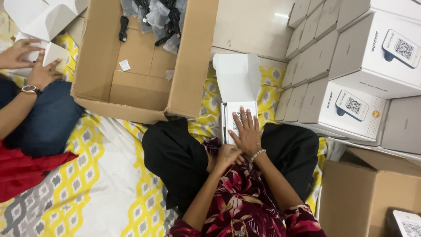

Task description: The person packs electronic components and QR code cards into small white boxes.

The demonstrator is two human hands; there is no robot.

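While the person sits cross-legged on the patterned floor sheet, the scene catalogues as follows.

Right hand: flat, fingers spread, palm pressing down on the contents of the small white box; grip wide, closed on nothing.

Left hand: curled into a loose fist just behind the right hand, by the box's near edge; whether it grips anything I cannot tell.

Small white box: on the sheet directly in front of the knees, lid flap standing open away from the person; a white printed insert lies in it under the right palm.

Large cardboard carton: open, just left of the box, holding bagged black cables.

Stack of white product boxes: right of the box, close by, several tiers.

Second brown carton: near right corner, open.

Co-worker's hands: far left, on another white box, well apart.

Risk, as judged: uneven pressure from the spread palm may buckle the insert or crush a thin box wall; the open flap may crease if folded while the hand is inside; the nearby stack may topple if an elbow nudges it.
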